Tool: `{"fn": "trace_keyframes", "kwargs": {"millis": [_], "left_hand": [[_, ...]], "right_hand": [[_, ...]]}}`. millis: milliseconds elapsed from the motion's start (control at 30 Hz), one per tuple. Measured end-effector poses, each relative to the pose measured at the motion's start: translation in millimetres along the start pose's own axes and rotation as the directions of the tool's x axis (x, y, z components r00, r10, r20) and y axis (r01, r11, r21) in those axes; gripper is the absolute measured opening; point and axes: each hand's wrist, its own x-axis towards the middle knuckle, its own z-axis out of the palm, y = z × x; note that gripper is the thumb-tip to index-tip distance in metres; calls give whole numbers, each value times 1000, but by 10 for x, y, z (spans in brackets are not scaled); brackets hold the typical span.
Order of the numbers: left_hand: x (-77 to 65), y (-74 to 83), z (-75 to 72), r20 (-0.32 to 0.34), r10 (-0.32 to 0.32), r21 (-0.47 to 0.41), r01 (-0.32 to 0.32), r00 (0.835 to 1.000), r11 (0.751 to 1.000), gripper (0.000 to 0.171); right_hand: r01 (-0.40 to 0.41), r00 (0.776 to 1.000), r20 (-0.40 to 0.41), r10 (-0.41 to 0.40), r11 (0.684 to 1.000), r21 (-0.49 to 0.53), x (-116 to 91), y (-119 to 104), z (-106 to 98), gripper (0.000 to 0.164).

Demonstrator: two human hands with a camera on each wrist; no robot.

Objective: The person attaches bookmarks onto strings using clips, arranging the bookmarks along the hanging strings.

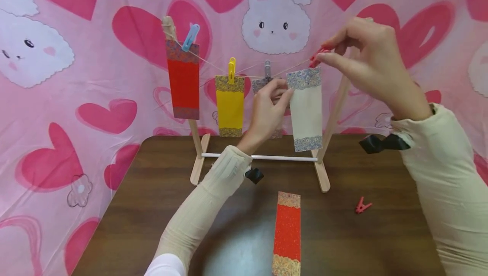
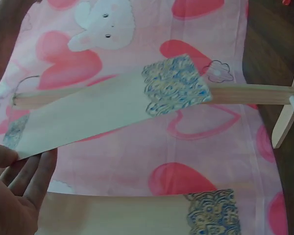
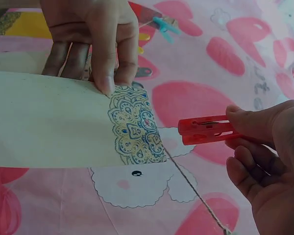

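Note:
My left hand (image 1: 268, 104) pinches a white card (image 1: 306, 111) with blue lace-patterned ends by its upper left edge, holding it up at the string. In the right wrist view the string (image 3: 196, 193) runs out from the card's patterned top edge. Between thumb and fingers, my right hand (image 1: 371, 62) pinches a red clothespin (image 3: 206, 129) just above the card's top, its jaws apart from the card in the right wrist view. Behind the left hand hangs another pale patterned card (image 2: 137, 213), partly hidden, under a grey clothespin (image 1: 267, 68).
A red card (image 1: 184, 83) under a blue clothespin (image 1: 190, 37) and a yellow card (image 1: 230, 109) under a yellow clothespin (image 1: 231, 70) hang at left. The wooden stand (image 1: 323, 176) has a white crossbar (image 1: 284, 158). Another red card (image 1: 287, 229) and red clothespin (image 1: 362, 205) lie on the table (image 1: 152, 208).

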Motion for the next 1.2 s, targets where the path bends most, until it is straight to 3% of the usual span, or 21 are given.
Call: {"fn": "trace_keyframes", "kwargs": {"millis": [233, 400, 600, 833, 1000, 1200], "left_hand": [[-26, -120, 55, -71, 32, -12, -33, 997, 999, 18], [-57, -187, 76, -11, 28, -6, -28, 1000, 1000, 16], [-92, -275, 87, 69, 31, 65, -36, 997, 997, 16], [-84, -301, 105, 82, 15, 46, -19, 996, 999, 16], [-54, -257, 100, 67, 27, 46, -30, 997, 999, 16], [-23, -225, 94, 81, 35, 31, -38, 996, 999, 18]], "right_hand": [[-71, 995, 72, 72, 997, -11, 157, 129, 101, 17], [-143, 979, 146, 145, 989, -28, 76, 217, 98, 17], [-213, 964, 160, 210, 977, 1, 11, 252, 57, 18], [-291, 929, 228, 291, 956, -36, -57, 281, 43, 23], [-316, 916, 260, 305, 949, -1, -77, 283, 58, 24], [-283, 921, 286, 263, 959, 29, -65, 267, 89, 22]]}}
